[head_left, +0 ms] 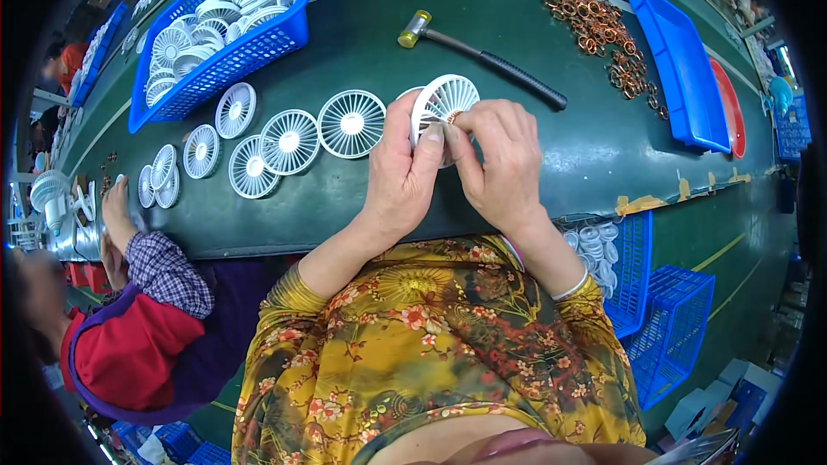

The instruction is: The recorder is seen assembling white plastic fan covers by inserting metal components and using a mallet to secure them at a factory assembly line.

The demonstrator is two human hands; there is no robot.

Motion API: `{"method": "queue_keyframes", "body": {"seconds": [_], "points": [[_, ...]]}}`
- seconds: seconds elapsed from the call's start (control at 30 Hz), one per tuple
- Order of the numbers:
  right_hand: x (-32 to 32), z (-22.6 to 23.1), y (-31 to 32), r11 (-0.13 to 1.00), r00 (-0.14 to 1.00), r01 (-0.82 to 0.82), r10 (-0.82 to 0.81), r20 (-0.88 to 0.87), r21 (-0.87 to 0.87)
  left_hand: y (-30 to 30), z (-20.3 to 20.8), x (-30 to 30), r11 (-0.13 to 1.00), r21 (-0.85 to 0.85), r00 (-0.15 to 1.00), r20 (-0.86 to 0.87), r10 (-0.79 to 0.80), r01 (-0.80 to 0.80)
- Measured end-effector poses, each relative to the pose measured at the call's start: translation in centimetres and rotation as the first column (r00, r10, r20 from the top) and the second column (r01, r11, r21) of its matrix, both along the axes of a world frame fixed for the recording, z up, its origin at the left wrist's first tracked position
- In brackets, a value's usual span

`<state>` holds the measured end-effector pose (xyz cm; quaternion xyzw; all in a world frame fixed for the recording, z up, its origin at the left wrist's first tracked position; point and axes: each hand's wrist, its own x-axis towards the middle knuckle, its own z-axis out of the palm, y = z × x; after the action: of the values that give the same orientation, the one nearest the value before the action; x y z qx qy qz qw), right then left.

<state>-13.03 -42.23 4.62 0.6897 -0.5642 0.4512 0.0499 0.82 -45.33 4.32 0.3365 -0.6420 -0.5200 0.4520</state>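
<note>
My left hand (398, 174) grips a white round fan grille (450, 93) by its rim, tilted up above the table. The fingers of my right hand (504, 159) are pinched at the grille's middle, on a small copper-coloured ring (455, 117) that is mostly hidden by them. Part of another white disc shows behind the held grille. To the left lie several more white grilles, the nearest one (351, 124) flat beside my left hand. A hammer (482, 56) with a yellow head and black grip lies just beyond my hands.
A blue basket (250, 60) full of white grilles stands at the far left. Copper-coloured rings (594, 21) are heaped at the far right, by a blue tray (680, 69) and a red one (730, 108). Blue crates (668, 327) stand below right. A co-worker (142, 344) sits at left.
</note>
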Motion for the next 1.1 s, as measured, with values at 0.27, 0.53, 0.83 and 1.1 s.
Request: {"method": "queue_keyframes", "body": {"seconds": [0.27,0.53,0.83,1.1], "points": [[-3.3,1.7,1.9,0.967,0.965,-0.253,0.253,-0.072,0.019,0.2,1.6,1.0,0.819,0.348,0.876,-0.338,-0.344,0.456],[-8.9,0.2,-3.9,0.905,0.973,-0.178,0.102,0.209,0.387,1.6,0.2,-2.7,0.848,-0.233,0.798,0.519,-0.306,0.476],[-12.6,-2.5,-3.1,0.838,0.97,0.234,-0.166,-0.177,0.492,0.0,-4.7,-7.0,0.667,-0.591,0.771,0.636,0.039,0.454],[-9.1,5.4,11.1,0.887,0.752,0.022,-0.318,0.578,0.461,-1.2,-4.2,-7.3,0.833,-0.404,0.829,0.548,-0.111,0.378]]}}
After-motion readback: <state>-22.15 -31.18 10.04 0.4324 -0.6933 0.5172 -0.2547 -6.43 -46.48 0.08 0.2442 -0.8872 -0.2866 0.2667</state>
